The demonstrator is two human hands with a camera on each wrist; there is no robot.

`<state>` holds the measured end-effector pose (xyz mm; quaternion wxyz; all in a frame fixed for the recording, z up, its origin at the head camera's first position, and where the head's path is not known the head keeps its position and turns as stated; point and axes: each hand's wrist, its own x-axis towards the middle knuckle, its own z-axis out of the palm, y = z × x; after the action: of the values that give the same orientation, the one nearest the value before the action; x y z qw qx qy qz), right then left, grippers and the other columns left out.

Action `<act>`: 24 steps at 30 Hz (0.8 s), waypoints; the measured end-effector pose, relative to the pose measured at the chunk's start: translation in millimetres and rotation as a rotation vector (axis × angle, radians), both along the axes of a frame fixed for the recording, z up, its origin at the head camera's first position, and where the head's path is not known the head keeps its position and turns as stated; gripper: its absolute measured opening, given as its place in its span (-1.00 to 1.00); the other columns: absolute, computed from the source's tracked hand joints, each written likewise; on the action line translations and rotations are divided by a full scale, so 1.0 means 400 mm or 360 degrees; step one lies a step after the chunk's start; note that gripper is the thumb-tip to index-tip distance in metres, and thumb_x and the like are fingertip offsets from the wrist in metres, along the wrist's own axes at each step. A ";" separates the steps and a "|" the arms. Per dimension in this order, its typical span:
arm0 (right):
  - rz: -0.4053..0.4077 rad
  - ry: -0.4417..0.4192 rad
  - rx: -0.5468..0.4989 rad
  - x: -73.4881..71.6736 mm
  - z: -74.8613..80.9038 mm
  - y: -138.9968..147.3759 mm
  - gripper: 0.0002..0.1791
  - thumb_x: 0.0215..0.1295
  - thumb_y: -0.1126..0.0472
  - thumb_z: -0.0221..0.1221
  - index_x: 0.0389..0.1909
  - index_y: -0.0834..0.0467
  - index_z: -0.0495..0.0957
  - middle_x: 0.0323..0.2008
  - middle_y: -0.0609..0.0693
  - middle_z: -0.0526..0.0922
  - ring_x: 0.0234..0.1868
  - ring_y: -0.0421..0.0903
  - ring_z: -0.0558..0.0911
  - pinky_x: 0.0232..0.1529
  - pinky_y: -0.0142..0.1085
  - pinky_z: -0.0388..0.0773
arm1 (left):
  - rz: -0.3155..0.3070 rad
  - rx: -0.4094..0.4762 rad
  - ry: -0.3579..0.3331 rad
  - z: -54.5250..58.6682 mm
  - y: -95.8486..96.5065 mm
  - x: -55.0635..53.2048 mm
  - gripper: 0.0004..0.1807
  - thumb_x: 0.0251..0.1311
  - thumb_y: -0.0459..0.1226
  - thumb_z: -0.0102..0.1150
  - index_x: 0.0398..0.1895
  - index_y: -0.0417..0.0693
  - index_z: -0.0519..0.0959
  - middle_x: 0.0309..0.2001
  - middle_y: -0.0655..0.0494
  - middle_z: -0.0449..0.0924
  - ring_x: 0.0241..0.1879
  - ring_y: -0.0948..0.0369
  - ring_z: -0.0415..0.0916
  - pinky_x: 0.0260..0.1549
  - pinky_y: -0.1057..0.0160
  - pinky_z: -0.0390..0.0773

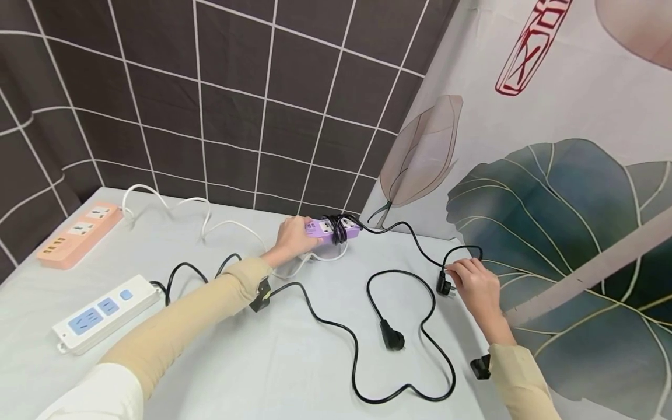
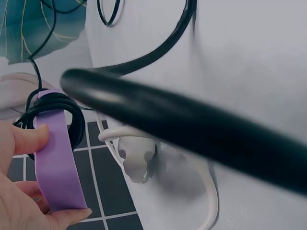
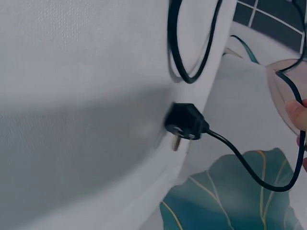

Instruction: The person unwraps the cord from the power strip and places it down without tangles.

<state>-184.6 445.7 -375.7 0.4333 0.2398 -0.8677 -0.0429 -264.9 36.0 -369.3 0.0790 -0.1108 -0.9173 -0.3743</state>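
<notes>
My left hand (image 1: 292, 238) grips one end of a purple power strip (image 1: 319, 230) near the table's back edge. Several loops of black cord (image 1: 339, 232) are wound round the strip's middle. From there the cord runs right to my right hand (image 1: 479, 289), which pinches it between thumb and fingers. A black plug (image 3: 184, 120) dangles from the pinched cord, its metal pin pointing down. Close to the left hand, a white plug (image 2: 136, 155) with a white cord lies on the table.
An orange power strip (image 1: 81, 233) with a white cord lies at the far left. Nearer stands a white power strip (image 1: 107, 315) with blue sockets. Its black cord curves under my left arm towards another black plug (image 1: 391, 335). The table's right edge runs below my right hand.
</notes>
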 end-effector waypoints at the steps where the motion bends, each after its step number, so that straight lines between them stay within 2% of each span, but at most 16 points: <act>1: -0.0013 -0.0011 0.0009 -0.005 -0.004 0.001 -0.89 -0.02 0.36 0.38 -0.43 0.23 0.67 -0.46 0.07 0.69 -0.42 0.00 0.60 -0.58 -0.16 0.49 | 0.0002 0.0006 -0.0001 0.000 0.001 0.000 -0.39 -0.13 -0.20 0.40 0.09 -0.25 0.57 -0.22 -0.19 0.70 -0.24 -0.04 0.57 -0.29 0.17 0.49; 8: 0.0005 -0.0145 -0.0004 -0.034 -0.038 0.004 -0.78 -0.15 0.40 0.42 -0.40 0.19 0.67 -0.44 0.06 0.68 -0.42 0.02 0.60 -0.57 -0.16 0.48 | -0.0007 0.0045 -0.0026 0.000 0.008 0.007 -0.36 -0.14 -0.20 0.41 0.11 -0.25 0.56 -0.18 -0.18 0.70 -0.22 -0.03 0.57 -0.27 0.17 0.49; 15: 0.0001 -0.0340 -0.0028 -0.059 -0.064 0.007 -0.75 -0.12 0.43 0.42 -0.36 0.20 0.65 -0.43 0.07 0.66 -0.38 0.03 0.59 -0.49 -0.16 0.52 | -0.0037 0.0070 -0.0014 0.003 0.013 0.017 -0.35 -0.16 -0.20 0.42 0.09 -0.28 0.56 -0.18 -0.18 0.70 -0.26 -0.01 0.59 -0.30 0.19 0.49; 20: -0.0054 -0.0399 -0.0085 -0.072 -0.060 -0.007 -0.74 -0.08 0.34 0.43 -0.31 0.21 0.63 -0.38 0.09 0.64 -0.33 0.05 0.56 -0.46 -0.12 0.50 | -0.0046 0.0056 0.0008 0.001 0.014 0.018 -0.40 -0.16 -0.20 0.43 0.04 -0.26 0.60 -0.23 -0.15 0.71 -0.29 0.01 0.58 -0.33 0.20 0.48; 24: -0.0073 -0.0423 -0.0122 -0.076 -0.044 -0.031 -0.73 -0.01 0.28 0.41 -0.26 0.22 0.62 -0.32 0.11 0.64 -0.25 0.07 0.56 -0.34 -0.07 0.52 | -0.0056 0.0046 0.0006 -0.003 0.014 0.017 -0.44 -0.16 -0.20 0.43 0.00 -0.24 0.62 -0.30 -0.12 0.71 -0.34 0.04 0.56 -0.38 0.24 0.44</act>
<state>-214.8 433.4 -393.3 0.3221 0.2067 -0.9238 0.0125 -258.1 41.6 -370.5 0.0757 -0.1263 -0.9096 -0.3886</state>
